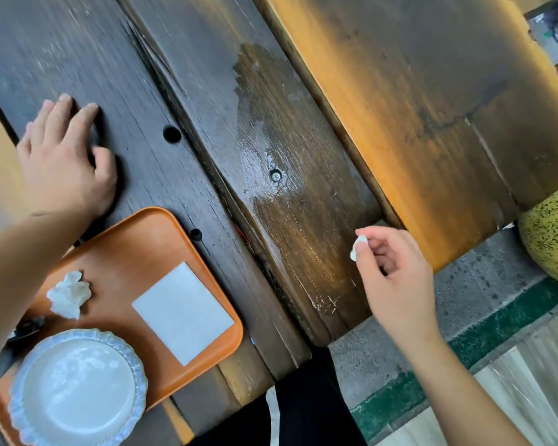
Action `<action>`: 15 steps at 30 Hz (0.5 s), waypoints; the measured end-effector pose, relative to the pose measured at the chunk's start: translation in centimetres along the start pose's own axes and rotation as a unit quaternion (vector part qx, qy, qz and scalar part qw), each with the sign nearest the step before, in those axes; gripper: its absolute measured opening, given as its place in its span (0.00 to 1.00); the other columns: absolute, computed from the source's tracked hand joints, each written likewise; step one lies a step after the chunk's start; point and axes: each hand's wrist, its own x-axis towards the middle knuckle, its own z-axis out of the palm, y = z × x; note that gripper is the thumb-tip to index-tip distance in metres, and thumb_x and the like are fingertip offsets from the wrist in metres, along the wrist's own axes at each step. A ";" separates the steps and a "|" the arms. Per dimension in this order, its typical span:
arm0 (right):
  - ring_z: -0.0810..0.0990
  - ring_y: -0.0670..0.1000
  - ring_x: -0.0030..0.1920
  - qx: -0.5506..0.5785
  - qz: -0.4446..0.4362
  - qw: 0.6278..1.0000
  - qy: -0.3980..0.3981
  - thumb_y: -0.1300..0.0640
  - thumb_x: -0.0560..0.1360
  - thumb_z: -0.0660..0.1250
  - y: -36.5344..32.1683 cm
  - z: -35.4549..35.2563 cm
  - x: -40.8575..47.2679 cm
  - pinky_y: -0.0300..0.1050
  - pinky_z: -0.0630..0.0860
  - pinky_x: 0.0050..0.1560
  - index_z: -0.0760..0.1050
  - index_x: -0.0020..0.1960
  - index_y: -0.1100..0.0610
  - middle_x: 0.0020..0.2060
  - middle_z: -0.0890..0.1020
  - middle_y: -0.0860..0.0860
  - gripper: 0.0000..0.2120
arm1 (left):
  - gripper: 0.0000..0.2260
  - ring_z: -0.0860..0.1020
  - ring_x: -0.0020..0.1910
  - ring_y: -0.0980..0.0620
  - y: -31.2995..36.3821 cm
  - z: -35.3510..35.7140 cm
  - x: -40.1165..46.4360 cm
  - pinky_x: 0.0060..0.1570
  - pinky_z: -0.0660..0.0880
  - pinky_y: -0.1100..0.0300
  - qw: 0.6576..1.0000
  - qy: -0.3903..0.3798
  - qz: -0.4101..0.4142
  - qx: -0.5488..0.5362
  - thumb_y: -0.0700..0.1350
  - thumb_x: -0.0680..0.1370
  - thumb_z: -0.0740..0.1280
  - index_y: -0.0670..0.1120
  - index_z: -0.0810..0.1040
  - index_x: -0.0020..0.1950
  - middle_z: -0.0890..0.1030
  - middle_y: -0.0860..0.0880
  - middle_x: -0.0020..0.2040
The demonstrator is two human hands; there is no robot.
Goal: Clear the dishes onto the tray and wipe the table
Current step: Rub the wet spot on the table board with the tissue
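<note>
With dishes cleared, wiping seems nearly done: left hand rests spread on the tabletop, right hand pinches a tissue scrap beside its near edge, probably bound next for the tray.

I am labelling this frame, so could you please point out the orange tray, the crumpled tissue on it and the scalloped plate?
orange tray [136, 252]: head view, bare patch of its floor near the far edge.
crumpled tissue [69, 295]: head view, middle of the wad.
scalloped plate [78, 389]: head view, centre of its white well.
</note>
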 end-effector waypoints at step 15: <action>0.78 0.47 0.46 -0.205 -0.241 0.933 -0.170 0.61 0.76 0.69 1.7 2.4 -2.7 0.42 0.79 0.45 0.82 0.57 0.58 0.47 0.79 0.50 0.11 | 0.26 0.59 0.80 0.39 0.3 -0.4 -0.2 0.81 0.53 0.43 1.000 -0.004 0.010 0.017 0.47 0.77 0.57 0.51 0.66 0.77 0.64 0.42 0.81</action>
